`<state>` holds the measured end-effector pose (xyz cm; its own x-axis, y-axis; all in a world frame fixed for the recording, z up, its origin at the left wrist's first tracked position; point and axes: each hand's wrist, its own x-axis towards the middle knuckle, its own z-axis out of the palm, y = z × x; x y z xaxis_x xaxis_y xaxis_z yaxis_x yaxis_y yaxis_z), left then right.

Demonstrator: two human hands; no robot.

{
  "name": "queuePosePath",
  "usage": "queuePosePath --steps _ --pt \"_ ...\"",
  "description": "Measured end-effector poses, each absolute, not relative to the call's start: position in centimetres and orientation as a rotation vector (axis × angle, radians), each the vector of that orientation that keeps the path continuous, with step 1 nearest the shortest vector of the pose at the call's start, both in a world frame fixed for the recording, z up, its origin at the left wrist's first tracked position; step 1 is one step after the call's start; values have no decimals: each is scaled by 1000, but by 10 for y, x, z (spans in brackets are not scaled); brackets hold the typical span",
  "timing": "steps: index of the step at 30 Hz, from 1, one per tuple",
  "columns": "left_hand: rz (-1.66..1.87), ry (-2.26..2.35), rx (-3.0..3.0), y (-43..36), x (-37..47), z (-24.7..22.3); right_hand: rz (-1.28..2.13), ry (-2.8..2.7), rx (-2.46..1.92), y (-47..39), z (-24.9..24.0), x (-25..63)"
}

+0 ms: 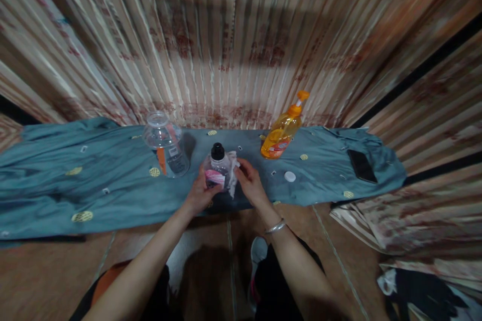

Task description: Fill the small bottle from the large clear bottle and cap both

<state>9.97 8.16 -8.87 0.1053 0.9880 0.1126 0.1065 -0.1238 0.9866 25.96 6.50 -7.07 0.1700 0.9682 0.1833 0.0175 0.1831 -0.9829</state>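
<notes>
In the middle of the head view is a small clear bottle [216, 166] with a black cap and a pink label. My left hand [200, 191] is wrapped round its left side and front. A crumpled white tissue [232, 176] lies against the bottle's right side, pinched in the fingers of my right hand [248, 180]. The bottle stands upright over the cloth; whether its base rests there I cannot tell. To its left is a large clear plastic bottle [169, 153] with an orange label and no cap. An orange pump bottle [281, 133] with yellow liquid stands behind and to the right.
A teal patterned cloth [124, 195] covers the long narrow table. On its right part lie a white round cap [289, 176] and a black phone [362, 165]. A striped curtain [226, 50] hangs right behind the table. Dark items [425, 293] lie at the lower right.
</notes>
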Motion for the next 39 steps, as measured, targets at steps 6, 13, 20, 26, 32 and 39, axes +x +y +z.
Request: queuePosePath --steps 6,13,20,26,32,39 --pt "1118 1111 1405 82 89 -88 1006 -1103 -1231 69 -102 261" --pt "1206 1186 1398 82 90 -86 919 -1061 -1090 59 -58 246" --pt "1253 1232 1358 86 84 -82 871 -1286 -1251 60 -86 245" --pt "1307 1207 1280 89 79 -75 779 -1419 -1377 67 -99 248" --pt "1376 1189 1241 92 78 -59 714 -1564 -1596 74 -101 258" --pt "1428 1147 1248 94 89 -59 508 -1690 -1756 64 -82 283"
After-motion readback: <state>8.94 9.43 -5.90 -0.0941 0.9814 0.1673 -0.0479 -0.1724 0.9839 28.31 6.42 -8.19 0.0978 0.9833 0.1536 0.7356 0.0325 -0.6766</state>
